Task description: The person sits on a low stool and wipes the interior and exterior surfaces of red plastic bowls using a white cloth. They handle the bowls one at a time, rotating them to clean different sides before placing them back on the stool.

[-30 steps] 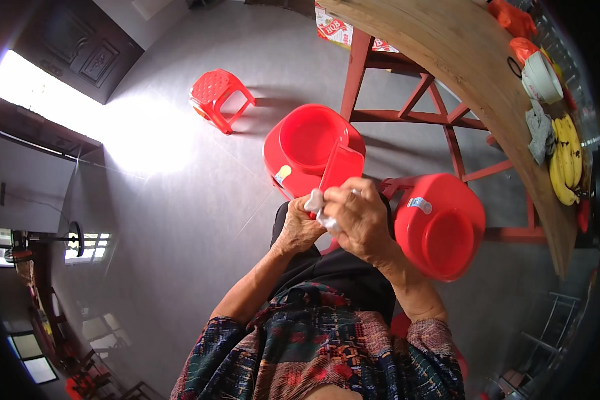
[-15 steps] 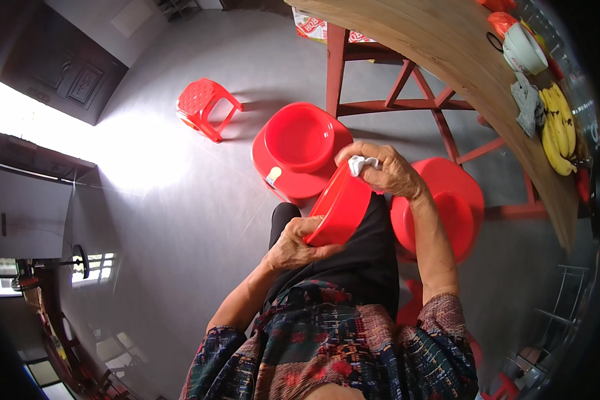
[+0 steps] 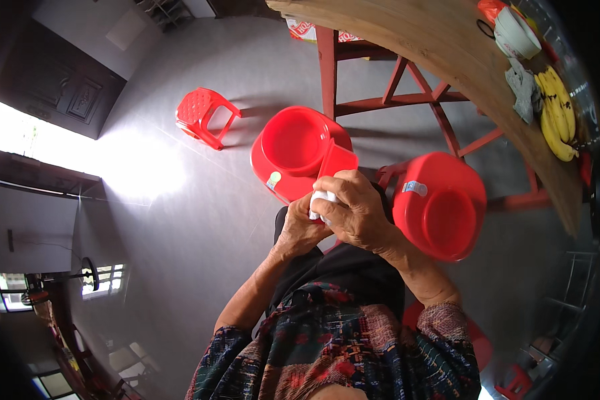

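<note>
Above my lap I have a red plastic basin (image 3: pixel 341 160), tipped up on edge and partly covered by my hands. My left hand (image 3: pixel 295 230) is closed on its near side, with most of the fingers hidden. A crumpled white cloth (image 3: pixel 322 204) is pinched in my right hand (image 3: pixel 359 212) close beside the left one, against the basin's near edge. Just beyond, a round red basin (image 3: pixel 292 141) rests on a red plastic stool (image 3: pixel 263 160). On my right, another red stool (image 3: pixel 413 170) carries a smaller round red bowl (image 3: pixel 449 217).
A small red stool (image 3: pixel 197 110) stands on the grey floor at far left. To the right rises a wooden table (image 3: pixel 407 40) on dark red legs (image 3: pixel 328 80). Bananas (image 3: pixel 557 120), a grey cloth (image 3: pixel 524 92) and a white bowl (image 3: pixel 516 37) lie on it.
The held basin has been turned more upright and edge-on. My right hand with the white cloth has come down and left, close against my left hand.
</note>
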`<state>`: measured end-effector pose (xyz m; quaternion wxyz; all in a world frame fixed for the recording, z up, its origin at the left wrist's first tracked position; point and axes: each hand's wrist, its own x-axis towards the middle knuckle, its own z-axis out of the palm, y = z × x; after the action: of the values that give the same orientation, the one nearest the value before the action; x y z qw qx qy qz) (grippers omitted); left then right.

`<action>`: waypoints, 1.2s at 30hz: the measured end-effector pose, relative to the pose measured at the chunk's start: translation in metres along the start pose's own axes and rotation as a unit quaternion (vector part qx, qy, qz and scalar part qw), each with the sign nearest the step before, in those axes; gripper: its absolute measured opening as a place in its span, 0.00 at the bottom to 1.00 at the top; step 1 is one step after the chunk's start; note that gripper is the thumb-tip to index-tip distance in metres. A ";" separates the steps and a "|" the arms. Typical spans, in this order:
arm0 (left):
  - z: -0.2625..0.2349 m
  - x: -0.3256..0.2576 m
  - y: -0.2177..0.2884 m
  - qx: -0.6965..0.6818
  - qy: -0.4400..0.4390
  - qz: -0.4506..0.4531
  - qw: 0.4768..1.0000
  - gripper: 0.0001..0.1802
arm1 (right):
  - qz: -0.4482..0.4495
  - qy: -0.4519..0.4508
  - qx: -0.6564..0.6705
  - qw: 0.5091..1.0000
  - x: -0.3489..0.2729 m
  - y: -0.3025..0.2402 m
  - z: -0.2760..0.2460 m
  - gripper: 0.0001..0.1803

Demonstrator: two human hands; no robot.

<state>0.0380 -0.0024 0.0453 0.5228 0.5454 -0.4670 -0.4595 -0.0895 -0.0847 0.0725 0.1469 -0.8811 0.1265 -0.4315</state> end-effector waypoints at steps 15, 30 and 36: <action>0.007 -0.013 0.016 0.002 -0.090 0.030 0.996 0.13 | 0.398 0.020 0.234 0.887 -0.005 0.068 -0.016 0.09; 0.001 -0.004 -0.009 -0.313 0.037 -0.013 0.949 0.28 | 0.227 0.181 -0.012 0.957 -0.019 0.032 0.018 0.16; 0.003 0.003 -0.008 -0.391 0.113 -0.034 0.913 0.29 | 0.314 0.132 0.018 0.940 -0.054 0.031 0.033 0.17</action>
<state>0.0356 -0.0059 0.0371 0.7275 0.3619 -0.1690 -0.5580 -0.0988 -0.0896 0.0029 0.2729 -0.7286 0.4073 -0.4784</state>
